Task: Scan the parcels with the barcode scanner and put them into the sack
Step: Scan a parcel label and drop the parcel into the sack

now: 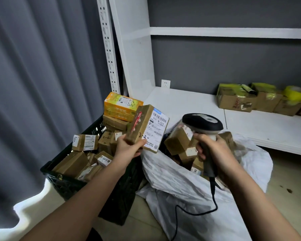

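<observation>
The left hand (129, 146) grips a small brown parcel (147, 127) by its lower corner, thumb across the front, holding it up with the white label turned toward the scanner. The right hand (210, 146) is wrapped round the handle of the barcode scanner (202, 126), whose dark head sits just beside the parcel, level with the label; its cord hangs down over the sack. The held parcel is above the gap between the black crate (66, 178) and the white sack (189, 185). Several parcels already lie in the sack's open mouth, while the crate is still piled with many more, so I judge the job well short of finished.
</observation>
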A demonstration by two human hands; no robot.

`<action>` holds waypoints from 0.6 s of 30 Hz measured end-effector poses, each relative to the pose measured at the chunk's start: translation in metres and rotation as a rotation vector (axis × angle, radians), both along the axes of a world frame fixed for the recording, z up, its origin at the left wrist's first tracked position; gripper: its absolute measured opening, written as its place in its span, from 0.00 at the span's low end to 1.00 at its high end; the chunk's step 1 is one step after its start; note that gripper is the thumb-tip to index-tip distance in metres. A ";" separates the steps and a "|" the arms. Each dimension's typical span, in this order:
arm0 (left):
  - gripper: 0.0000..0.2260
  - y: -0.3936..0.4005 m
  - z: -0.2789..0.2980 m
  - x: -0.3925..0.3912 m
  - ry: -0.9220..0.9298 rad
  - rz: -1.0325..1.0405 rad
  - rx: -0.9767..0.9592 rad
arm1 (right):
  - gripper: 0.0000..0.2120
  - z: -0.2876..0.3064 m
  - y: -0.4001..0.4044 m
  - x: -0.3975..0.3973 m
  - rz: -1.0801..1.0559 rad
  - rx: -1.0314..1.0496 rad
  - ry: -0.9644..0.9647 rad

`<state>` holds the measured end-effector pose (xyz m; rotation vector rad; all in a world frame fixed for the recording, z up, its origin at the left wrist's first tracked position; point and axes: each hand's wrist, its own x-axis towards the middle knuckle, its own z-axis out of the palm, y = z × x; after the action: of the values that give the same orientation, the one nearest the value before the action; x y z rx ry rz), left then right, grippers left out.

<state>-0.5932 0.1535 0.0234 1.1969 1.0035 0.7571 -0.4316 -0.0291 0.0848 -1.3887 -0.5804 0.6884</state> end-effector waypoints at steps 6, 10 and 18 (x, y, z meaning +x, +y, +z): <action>0.37 -0.042 0.007 0.052 0.288 -0.161 0.390 | 0.09 0.006 -0.056 0.049 -0.224 -0.055 0.036; 0.38 -0.087 0.014 0.117 0.502 -0.363 0.673 | 0.11 0.007 -0.085 0.068 -0.298 -0.098 0.040; 0.37 -0.101 0.006 0.194 0.963 -0.481 0.979 | 0.07 0.015 -0.113 0.092 -0.363 -0.015 0.082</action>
<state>-0.3989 0.0523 0.0295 2.6951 1.0176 0.2103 -0.3400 -0.1419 0.0995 -1.4250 -0.2480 0.4539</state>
